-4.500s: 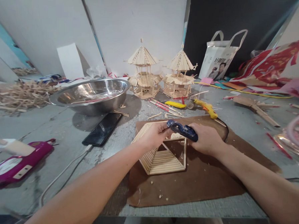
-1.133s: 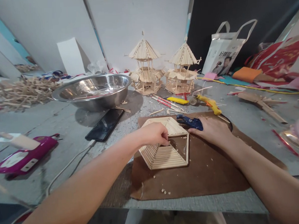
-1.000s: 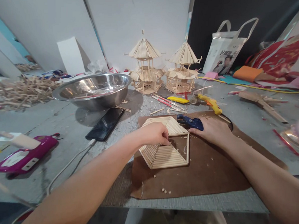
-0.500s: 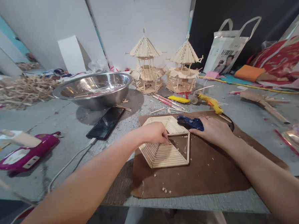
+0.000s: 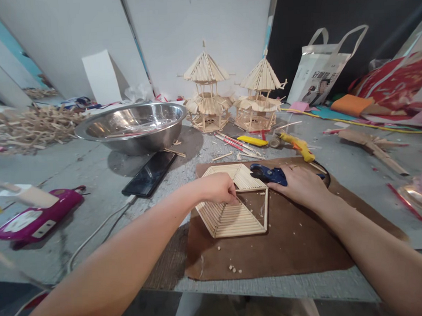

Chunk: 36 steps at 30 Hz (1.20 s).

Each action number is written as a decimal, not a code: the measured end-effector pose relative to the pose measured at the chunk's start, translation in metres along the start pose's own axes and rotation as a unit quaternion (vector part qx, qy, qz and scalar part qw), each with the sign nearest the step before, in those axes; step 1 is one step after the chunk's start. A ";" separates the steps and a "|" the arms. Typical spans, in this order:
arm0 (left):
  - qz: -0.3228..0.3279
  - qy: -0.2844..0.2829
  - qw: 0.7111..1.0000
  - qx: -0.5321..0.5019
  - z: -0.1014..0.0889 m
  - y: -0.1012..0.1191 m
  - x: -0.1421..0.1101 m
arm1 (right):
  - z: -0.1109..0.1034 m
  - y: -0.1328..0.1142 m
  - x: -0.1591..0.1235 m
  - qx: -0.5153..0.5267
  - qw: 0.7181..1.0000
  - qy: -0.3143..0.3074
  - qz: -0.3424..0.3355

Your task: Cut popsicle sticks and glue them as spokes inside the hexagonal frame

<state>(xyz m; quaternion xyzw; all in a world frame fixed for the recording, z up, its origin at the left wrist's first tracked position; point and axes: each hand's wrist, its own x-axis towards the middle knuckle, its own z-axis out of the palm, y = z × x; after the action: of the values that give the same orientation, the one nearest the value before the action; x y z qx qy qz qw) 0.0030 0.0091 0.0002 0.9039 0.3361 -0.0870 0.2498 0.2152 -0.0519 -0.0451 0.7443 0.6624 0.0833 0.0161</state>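
Note:
A hexagonal panel of thin wooden sticks [image 5: 235, 222] lies on a brown mat [image 5: 293, 248], with one triangular section open on its right side. Over the panel's centre, my left hand [image 5: 221, 188] is closed in a pinch, fingertips down by the tip of that open section. Whatever it pinches is too small or hidden to make out. My right hand [image 5: 302, 184] is wrapped over a blue hand cutter [image 5: 273, 174] resting at the panel's upper right corner. The cutter's dark jaws point left, and a bit of blue handle shows beyond my fingers.
Behind the mat stand two stick-built pavilions [image 5: 208, 106]. A yellow glue gun [image 5: 298, 146] and a yellow utility knife [image 5: 252, 140] lie nearer. Leftward are a steel basin [image 5: 132, 141], a phone [image 5: 150, 175] on its cable, and a purple power strip [image 5: 40, 219].
Earlier the cutter was raised between both hands; my right hand has since lowered it to the mat, and my left has moved down to the panel's centre. Lately both hands have barely moved.

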 end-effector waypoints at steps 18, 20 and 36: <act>0.010 -0.029 0.999 0.009 -0.001 -0.004 0.001 | 0.000 0.001 0.001 0.020 0.999 -0.024 -0.011; 0.012 -0.037 0.999 0.011 -0.004 -0.002 -0.002 | -0.001 0.004 0.001 0.031 0.999 -0.037 -0.020; 0.015 -0.044 0.999 -0.016 -0.007 -0.002 -0.004 | -0.024 0.039 0.025 0.240 0.962 0.079 0.104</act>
<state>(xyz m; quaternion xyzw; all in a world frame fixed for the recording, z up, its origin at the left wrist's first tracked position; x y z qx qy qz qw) -0.0014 0.0114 0.0066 0.9003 0.3121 -0.1177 0.2798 0.2525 -0.0344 -0.0135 0.7822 0.5812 -0.0184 -0.2239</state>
